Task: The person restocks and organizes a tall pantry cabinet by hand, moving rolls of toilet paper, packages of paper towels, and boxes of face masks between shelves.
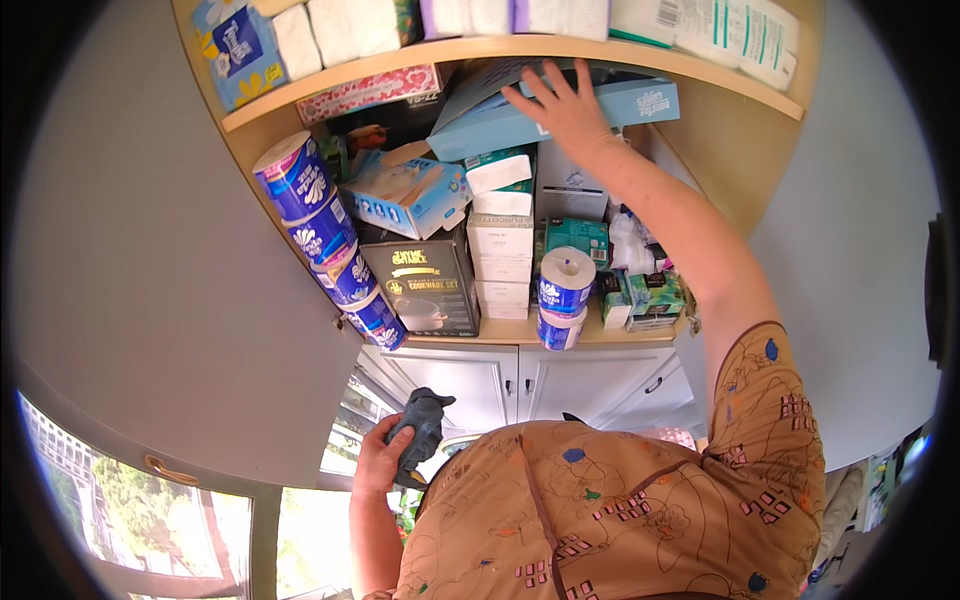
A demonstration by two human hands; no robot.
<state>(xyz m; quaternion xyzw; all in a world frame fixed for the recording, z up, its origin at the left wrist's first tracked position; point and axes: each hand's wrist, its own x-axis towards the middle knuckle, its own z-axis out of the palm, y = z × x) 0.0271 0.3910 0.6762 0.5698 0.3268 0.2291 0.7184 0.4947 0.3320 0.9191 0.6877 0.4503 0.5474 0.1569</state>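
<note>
My left hand (384, 455) grips a crumpled dark grey cloth (424, 431), low at the left of my body. My right hand (564, 112) reaches up into the open cabinet, fingers spread against a light blue box (637, 103) that lies tilted just under the upper shelf. Below that box, slim white tissue packs (501, 238) form a stack. To their left, an open blue carton (409, 195) rests on a black cookware set box (427, 285). Whether my right fingers grip the blue box or only touch it, I cannot tell.
Wrapped paper rolls (311, 180) stand in a leaning column at the cabinet's left side; two more rolls (567, 281) stand near the front edge. Green packs (655, 292) sit at the right. The upper shelf edge (517, 49) curves overhead. Large grey doors (150, 225) flank the cabinet.
</note>
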